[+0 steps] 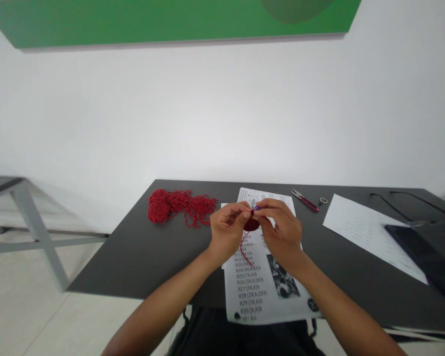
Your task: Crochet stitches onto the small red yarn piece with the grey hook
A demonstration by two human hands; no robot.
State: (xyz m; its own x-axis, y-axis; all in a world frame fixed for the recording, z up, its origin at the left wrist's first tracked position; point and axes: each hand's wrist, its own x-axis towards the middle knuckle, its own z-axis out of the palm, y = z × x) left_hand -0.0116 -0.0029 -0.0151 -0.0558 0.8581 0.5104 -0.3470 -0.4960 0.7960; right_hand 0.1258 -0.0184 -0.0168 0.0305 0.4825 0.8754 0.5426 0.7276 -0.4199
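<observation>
My left hand (228,225) pinches the top of a small, round, dark red crochet piece (251,225) between thumb and fingers. Close against it, my right hand (282,227) is closed on a crochet hook (257,208), of which only a purple bit shows between the fingertips. The hook's tip and the stitches are hidden by the fingers. A loose red yarn tail (242,249) hangs from the piece over a printed pattern sheet (252,306), which lies under both hands and overhangs the table's front edge.
A red yarn ball (157,206) with a loose tangle of yarn (195,206) lies left on the dark table (133,262). Red-handled snips (306,201) and a small ring-shaped item (323,201) are at the back. At right are handwritten paper (367,230), a phone (415,252) and glasses (393,207).
</observation>
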